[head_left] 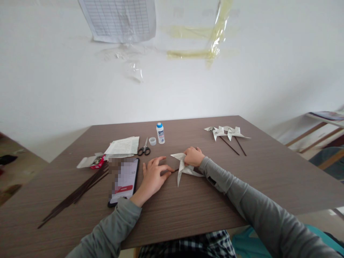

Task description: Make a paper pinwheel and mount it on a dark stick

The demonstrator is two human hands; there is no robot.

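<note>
My left hand [154, 176] pinches the end of a short visible length of dark thin stick [176, 170] between thumb and index finger, with the other fingers spread. A pinwheel folded from printed paper [180, 175] lies at the far end of that stick. Over the pinwheel's middle, my right hand [194, 157] is closed with its fingers curled onto the paper. Its fingertips and the point where stick and paper meet are hidden. Two finished-looking paper pinwheels [220, 133] on dark sticks [229, 146] rest at the back right.
Left of my hands lie a phone [126, 181], a bundle of dark sticks [72, 195], a small red-and-white box [97, 162] and paper sheets [123, 146]. Scissors [144, 149], a small translucent cup [152, 141] and a blue-capped bottle [160, 134] stand farther back, before the wall.
</note>
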